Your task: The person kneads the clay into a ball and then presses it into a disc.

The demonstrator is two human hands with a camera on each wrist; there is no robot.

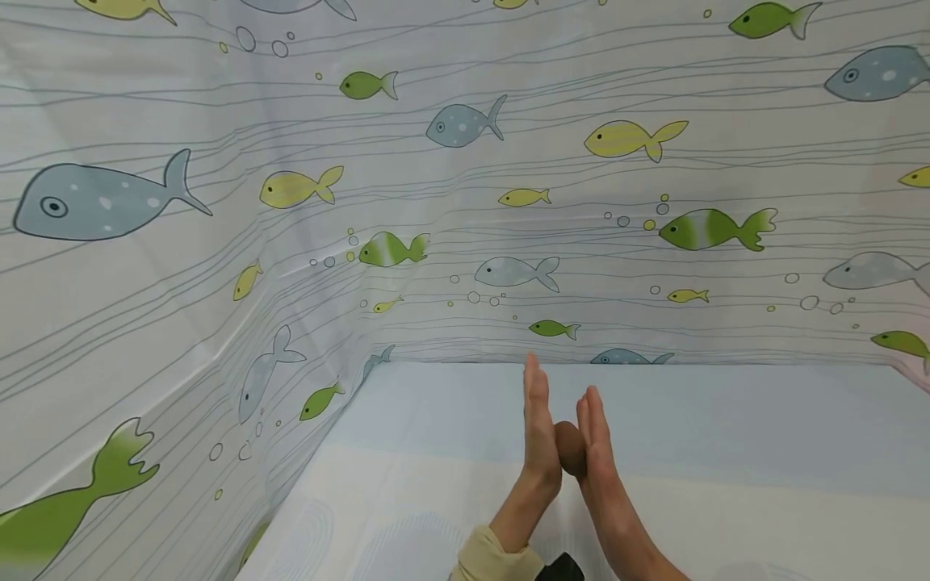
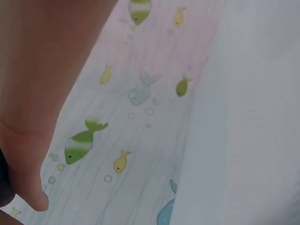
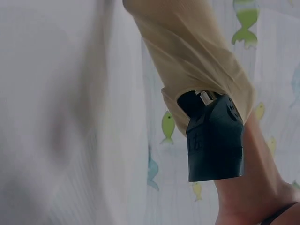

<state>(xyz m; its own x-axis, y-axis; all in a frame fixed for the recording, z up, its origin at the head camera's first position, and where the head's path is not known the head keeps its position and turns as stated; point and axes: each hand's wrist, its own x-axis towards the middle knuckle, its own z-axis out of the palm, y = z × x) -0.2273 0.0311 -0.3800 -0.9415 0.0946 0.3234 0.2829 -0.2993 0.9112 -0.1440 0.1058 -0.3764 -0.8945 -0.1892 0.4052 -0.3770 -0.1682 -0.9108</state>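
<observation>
Head view: two bare hands stand palm to palm above the table [image 1: 407, 484], with a brown ball [image 1: 570, 449] between them. The left hand [image 1: 539, 436] has its fingers straight and pointing up, its palm against one side of the ball; the right hand [image 1: 599, 444], also straight-fingered, meets the other side. Grip on both sides is therefore flat, pressing the ball from left and right with no finger curled round it. A beige sleeve [image 1: 497, 557] covers the left forearm, a black device [image 1: 561, 568] shows just beside it, and the right forearm [image 1: 628, 528] is bare. Behind the table hangs a white curtain [image 1: 450, 218] printed with blue, green and yellow fish and wavy lines.

Left wrist view: the bare right forearm runs down the left side, ending in part of the hand with one digit visible. A dark rounded shape [image 2: 4, 183] at the edge is too cut off to identify.

Right wrist view: the beige sleeve and the black device at the left wrist fill the middle; the state of the grip cannot be told from here.
</observation>
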